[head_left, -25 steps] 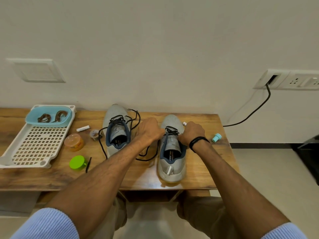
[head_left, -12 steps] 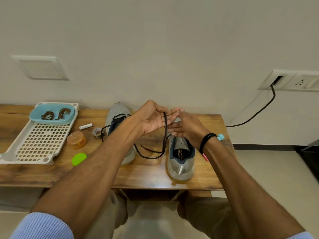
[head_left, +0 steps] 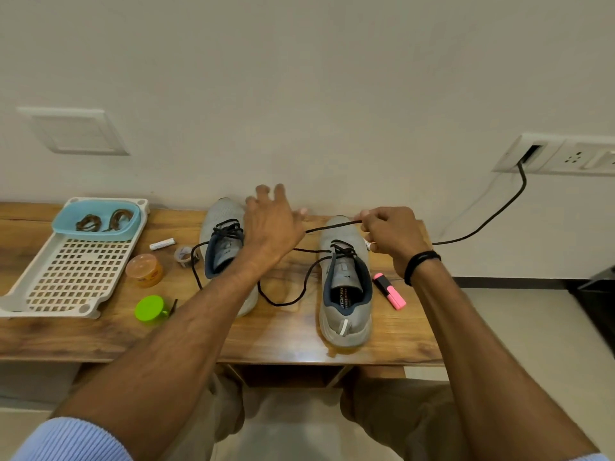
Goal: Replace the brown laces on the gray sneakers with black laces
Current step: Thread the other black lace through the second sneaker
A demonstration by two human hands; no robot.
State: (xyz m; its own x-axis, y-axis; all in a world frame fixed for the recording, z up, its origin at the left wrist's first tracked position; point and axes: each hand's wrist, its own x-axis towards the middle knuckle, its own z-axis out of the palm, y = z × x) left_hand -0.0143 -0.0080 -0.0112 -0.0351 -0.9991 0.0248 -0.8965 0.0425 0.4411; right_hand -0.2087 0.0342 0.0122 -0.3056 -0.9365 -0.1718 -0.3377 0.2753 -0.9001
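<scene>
Two gray sneakers stand toes to the wall on the wooden table [head_left: 283, 341], both with black lacing. Over the left sneaker [head_left: 221, 219] hovers my left hand [head_left: 271, 224], its back up and its fingers spread. A black lace [head_left: 332, 226] comes out from under its palm and runs taut to my right hand [head_left: 391, 232], which pinches the lace end above the toe of the right sneaker [head_left: 344, 327]. More slack of this lace loops on the table between the shoes. The brown laces [head_left: 90, 222] lie coiled in a blue bowl [head_left: 65, 229].
The bowl rests on a white perforated tray [head_left: 73, 277] at the left. Near it are an orange jar [head_left: 144, 271], a green lid [head_left: 151, 307], a small white tube [head_left: 162, 243] and a tape roll [head_left: 183, 256]. A pink highlighter [head_left: 389, 291] lies right of the right sneaker. A black cable [head_left: 482, 227] hangs from the wall socket.
Both hands rose from the right sneaker's eyelets with the lace. My left hand has turned palm down, and my right hand has pulled the lace end to the right until it is taut.
</scene>
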